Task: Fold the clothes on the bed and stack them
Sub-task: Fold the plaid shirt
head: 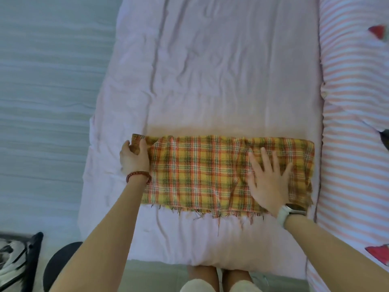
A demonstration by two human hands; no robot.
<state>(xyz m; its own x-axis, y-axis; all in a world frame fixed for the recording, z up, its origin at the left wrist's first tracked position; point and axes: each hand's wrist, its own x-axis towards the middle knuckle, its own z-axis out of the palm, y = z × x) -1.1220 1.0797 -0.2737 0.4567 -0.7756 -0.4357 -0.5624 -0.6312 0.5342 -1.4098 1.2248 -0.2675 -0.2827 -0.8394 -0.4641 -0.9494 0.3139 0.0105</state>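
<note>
A yellow, orange and green plaid cloth [202,171] lies folded into a long band across the pale pink bed [210,70], with frayed threads along its near edge. My left hand [134,158] grips the cloth's far left corner, fingers curled round the edge. My right hand [268,180] lies flat on the right part of the cloth, fingers straight and spread, pressing it down.
A pink-and-white striped quilt [353,127] runs along the bed's right side. To the left is a pale blue-grey surface [46,91]. A dark round stool [61,268] and a black-and-white item [16,260] sit at the lower left. My legs show below the bed's near edge.
</note>
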